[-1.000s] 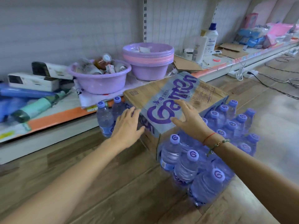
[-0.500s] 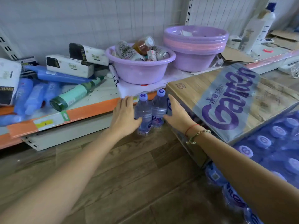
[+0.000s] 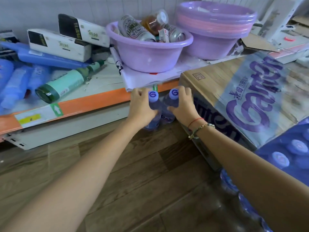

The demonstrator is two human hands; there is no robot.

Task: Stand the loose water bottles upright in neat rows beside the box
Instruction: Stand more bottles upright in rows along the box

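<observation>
Two clear water bottles with lilac caps stand upright side by side on the wooden floor, just left of the cardboard Ganten box [image 3: 215, 84]. My left hand [image 3: 142, 108] is wrapped around the left bottle [image 3: 153, 99]. My right hand [image 3: 183, 104] grips the right bottle [image 3: 168, 104] from its box side. Both bottles touch each other below the shelf's orange edge. More capped bottles [image 3: 280, 159] stand in rows at the box's right side, partly hidden by my right forearm.
A low shelf with an orange front edge [image 3: 93, 104] runs behind the bottles. On it sit a lilac basin [image 3: 148, 54] holding cans, stacked basins [image 3: 215, 25], tissue packs [image 3: 56, 44] and a lying green bottle [image 3: 65, 84]. Wooden floor [image 3: 150, 181] lies in front.
My hands left the box top, moved to the two bottles at the box's left end, and have now closed around them. The view swung left and nearer.
</observation>
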